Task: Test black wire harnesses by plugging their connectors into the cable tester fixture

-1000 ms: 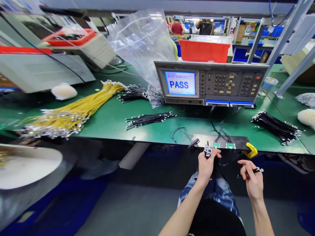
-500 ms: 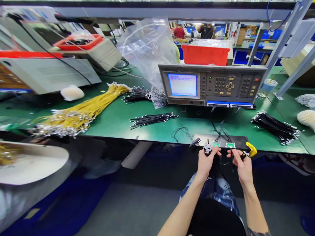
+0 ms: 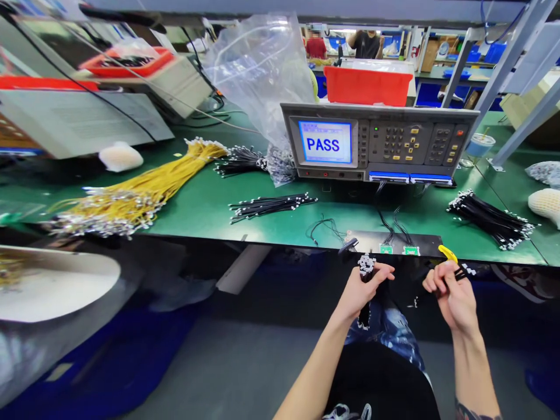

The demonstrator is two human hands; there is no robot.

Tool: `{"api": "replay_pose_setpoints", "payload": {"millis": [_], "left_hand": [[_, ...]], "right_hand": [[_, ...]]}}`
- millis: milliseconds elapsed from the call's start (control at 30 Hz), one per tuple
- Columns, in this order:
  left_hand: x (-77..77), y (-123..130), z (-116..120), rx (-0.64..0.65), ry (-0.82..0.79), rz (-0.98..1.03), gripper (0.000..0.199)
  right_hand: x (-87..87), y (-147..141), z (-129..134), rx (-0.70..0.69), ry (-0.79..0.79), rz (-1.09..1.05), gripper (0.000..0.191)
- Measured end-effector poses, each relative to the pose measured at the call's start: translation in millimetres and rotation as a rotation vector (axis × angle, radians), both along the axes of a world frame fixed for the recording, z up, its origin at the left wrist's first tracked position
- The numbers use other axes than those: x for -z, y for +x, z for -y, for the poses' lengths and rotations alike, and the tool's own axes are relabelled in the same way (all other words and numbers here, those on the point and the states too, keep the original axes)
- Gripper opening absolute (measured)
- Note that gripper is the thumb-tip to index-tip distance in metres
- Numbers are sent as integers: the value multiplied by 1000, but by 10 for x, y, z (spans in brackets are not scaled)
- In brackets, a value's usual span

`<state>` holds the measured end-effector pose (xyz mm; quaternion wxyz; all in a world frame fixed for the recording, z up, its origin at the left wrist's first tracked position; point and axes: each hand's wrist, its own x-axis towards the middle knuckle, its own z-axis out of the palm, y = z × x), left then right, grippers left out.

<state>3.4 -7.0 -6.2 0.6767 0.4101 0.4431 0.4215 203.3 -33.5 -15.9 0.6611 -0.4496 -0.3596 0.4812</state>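
Left hand [image 3: 359, 286] closed round an upright black cable bundle [image 3: 364, 318], right hand [image 3: 455, 294] curled about a few black cables [image 3: 461, 272], open air between them, both short of the bench edge [image 3: 284, 238]. Judged light and bendable; grip mid-length, sparing the white connectors [image 3: 366, 265]. Beyond: green boards [image 3: 411, 251] at the edge, then the tester [image 3: 380, 146].

The left forearm [image 3: 317, 356] slants up and inward, the left hand [image 3: 359, 290] closed in a grip, forefinger [image 3: 384, 268] stretched toward the right hand [image 3: 455, 296]; the right forearm [image 3: 471, 364] rises more steeply, a tattoo [image 3: 470, 412] near its lower visible end, the right hand's fingers [image 3: 431, 282] curled in, both hands apart
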Motion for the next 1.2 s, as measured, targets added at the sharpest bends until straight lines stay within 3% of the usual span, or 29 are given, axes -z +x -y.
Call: {"api": "replay_pose_setpoints", "payload": {"millis": [100, 300, 500, 700, 900, 967, 1100, 1200], "left_hand": [[-56, -26, 27, 135, -54, 69, 50], [-104, 23, 81, 365, -104, 107, 49], [-90, 83, 142, 371, -59, 58, 56], [3, 124, 130, 279, -11, 89, 68], [69, 126, 112, 340, -58, 196, 59], [82, 128, 119, 352, -63, 187, 59], [136, 119, 127, 343, -68, 95, 65], [188, 90, 119, 250, -72, 22, 71]], "right_hand": [[-45, 28, 3, 12, 11, 27, 44], [-34, -173, -30, -161, -4, 251, 31], [-104, -315, 29, -250, -68, 308, 28], [-34, -322, 8, -23, 43, 265, 23], [98, -268, -13, -262, 44, 118, 23], [125, -285, -3, -283, 25, 69, 20], [144, -321, -9, -46, 8, -92, 22], [135, -305, -57, 143, -10, -173, 24]]}}
